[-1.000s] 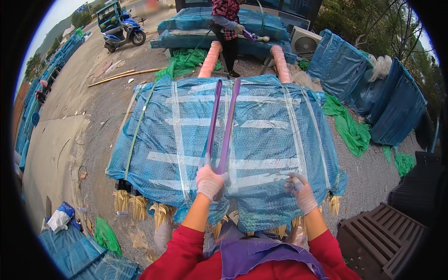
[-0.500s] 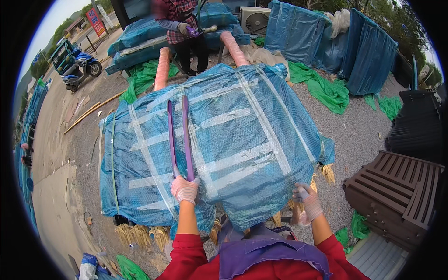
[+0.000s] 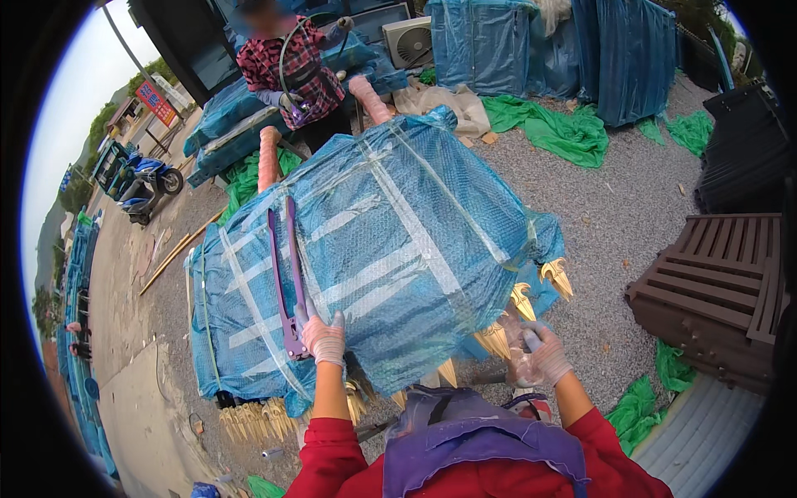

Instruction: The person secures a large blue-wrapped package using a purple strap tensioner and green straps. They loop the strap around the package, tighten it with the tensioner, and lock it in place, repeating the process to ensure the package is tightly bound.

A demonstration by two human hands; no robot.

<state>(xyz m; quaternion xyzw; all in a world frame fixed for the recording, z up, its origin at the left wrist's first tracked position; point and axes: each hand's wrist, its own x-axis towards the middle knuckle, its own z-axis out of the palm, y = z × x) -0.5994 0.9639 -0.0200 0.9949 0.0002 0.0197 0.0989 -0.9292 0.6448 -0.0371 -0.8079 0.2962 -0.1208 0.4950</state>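
My gloved left hand (image 3: 323,339) lies on a blue-wrapped bundle (image 3: 365,241) with thumb and fingers apart. Its fingertips rest beside a purple long-handled tool (image 3: 282,274), whose head is left of my hand and whose two handles point away from me. My right hand (image 3: 548,355), also gloved, is closed at the bundle's near right edge, by crumpled clear plastic film (image 3: 520,365) it seems to grip. Gold spear-shaped tips (image 3: 493,340) stick out from under the blue wrap. White tape strips (image 3: 415,224) cross the bundle.
Across the bundle stands a person in a checked shirt (image 3: 307,75), holding a hose-like cable. Brown slatted panels (image 3: 706,290) are at the right, green netting (image 3: 548,129) lies on the gravel, and wrapped panels (image 3: 481,50) stand behind. A blue scooter (image 3: 149,178) is parked far left.
The tool's head has come into view left of my left hand, whose fingers have loosened from its handles. My right hand remains at the bundle's near edge. The view has shifted and tilted.
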